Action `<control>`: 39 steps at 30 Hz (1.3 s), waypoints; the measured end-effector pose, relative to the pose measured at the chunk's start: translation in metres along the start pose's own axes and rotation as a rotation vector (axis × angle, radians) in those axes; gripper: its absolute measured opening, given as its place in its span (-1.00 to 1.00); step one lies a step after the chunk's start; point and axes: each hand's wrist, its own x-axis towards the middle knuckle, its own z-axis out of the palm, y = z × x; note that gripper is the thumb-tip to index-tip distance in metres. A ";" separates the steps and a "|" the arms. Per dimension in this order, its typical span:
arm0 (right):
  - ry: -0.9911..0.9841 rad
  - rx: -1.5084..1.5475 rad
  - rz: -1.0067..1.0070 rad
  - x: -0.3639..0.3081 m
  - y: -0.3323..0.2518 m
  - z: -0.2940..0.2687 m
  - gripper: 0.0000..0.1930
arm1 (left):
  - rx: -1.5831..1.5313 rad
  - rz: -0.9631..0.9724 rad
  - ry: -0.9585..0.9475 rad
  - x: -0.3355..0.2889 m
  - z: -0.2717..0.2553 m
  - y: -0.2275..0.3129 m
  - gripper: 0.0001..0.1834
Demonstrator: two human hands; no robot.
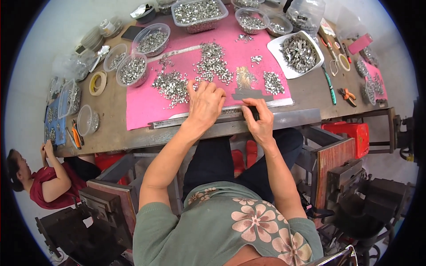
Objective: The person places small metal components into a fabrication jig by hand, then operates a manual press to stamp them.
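My left hand (pixel 205 103) reaches onto the pink mat with its fingers bent and apart, the tips at the edge of a heap of small silver metal pieces (pixel 172 87). Whether a piece is under the fingertips is hidden. My right hand (pixel 261 120) is closed round a small black object (pixel 254 112), mostly covered by the fingers. It is held over a long metal rail (pixel 228 116) lined with dark small parts along the mat's front edge. Beyond the right hand lie a flat grey strip (pixel 252 95) and a group of thin brass-coloured pieces (pixel 243 78).
Clear tubs of metal pieces (pixel 152 41) stand along the back and left. A white tray (pixel 271 44) of darker parts sits right. Tape (pixel 98 83), pliers (pixel 347 97) and a green pen-like tool (pixel 329 86) lie around the mat. A co-worker (pixel 49 177) sits at the left.
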 end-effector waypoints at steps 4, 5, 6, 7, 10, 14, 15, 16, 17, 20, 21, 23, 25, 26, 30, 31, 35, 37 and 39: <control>0.104 -0.002 -0.036 0.000 0.004 0.001 -0.83 | -0.039 0.050 0.018 0.001 0.001 -0.002 -0.91; 0.123 -0.003 -0.043 0.000 0.004 0.001 -0.85 | -0.079 0.062 0.028 0.002 -0.001 -0.001 -0.91; 0.126 -0.004 -0.041 0.001 0.005 0.001 -0.85 | -0.079 0.065 0.026 0.000 -0.003 0.002 -0.91; 0.126 0.001 -0.039 0.000 0.005 0.001 -0.85 | -0.131 0.070 0.019 -0.004 -0.011 0.009 -0.90; 0.128 -0.002 -0.044 0.000 0.005 0.001 -0.85 | -0.215 0.074 0.014 -0.014 -0.010 0.020 -0.89; 0.118 0.002 -0.037 -0.001 0.004 0.000 -0.85 | -0.234 0.065 0.011 -0.021 -0.002 0.023 -0.87; 0.118 0.001 -0.037 -0.001 0.004 0.000 -0.85 | -0.235 0.065 0.016 -0.021 -0.001 0.023 -0.86; 0.115 0.002 -0.037 -0.001 0.005 0.001 -0.85 | -0.235 0.065 0.016 -0.022 -0.001 0.024 -0.86; 0.112 0.004 -0.037 -0.002 0.005 0.002 -0.85 | -0.238 0.059 0.001 -0.022 -0.003 0.024 -0.86; 0.055 -0.027 -0.045 -0.001 0.007 0.003 -0.85 | -0.277 0.011 -0.009 -0.025 -0.011 0.023 -0.85; 0.054 -0.023 -0.045 -0.001 0.006 0.004 -0.85 | -0.313 -0.030 -0.004 -0.028 -0.014 0.020 -0.85; 0.002 -0.131 -0.123 0.003 0.002 0.003 -0.83 | -0.332 -0.068 0.082 -0.031 -0.018 0.014 -0.85; -0.012 -0.165 -0.146 0.003 0.002 0.006 -0.81 | -0.308 -0.140 0.208 -0.042 -0.028 0.001 -0.84; -0.024 -0.199 -0.163 0.002 0.003 0.007 -0.78 | -0.274 -0.168 0.247 -0.050 -0.035 -0.008 -0.83; -0.026 -0.200 -0.156 0.001 0.007 0.005 -0.76 | -0.182 -0.277 0.247 -0.097 -0.070 -0.040 -0.73; -0.031 -0.227 -0.159 0.000 0.006 0.003 -0.75 | -0.108 -0.294 0.246 -0.107 -0.073 -0.044 -0.69; -0.038 -0.249 -0.178 0.000 0.002 0.008 -0.77 | 0.130 -0.312 0.197 -0.130 -0.084 -0.054 -0.62; 0.033 -0.188 -0.176 0.001 0.004 0.006 -0.80 | 0.208 -0.240 0.233 -0.134 -0.077 -0.063 -0.57; 0.106 -0.131 -0.175 -0.002 0.005 0.005 -0.82 | 0.187 -0.201 0.174 -0.140 -0.089 -0.072 -0.54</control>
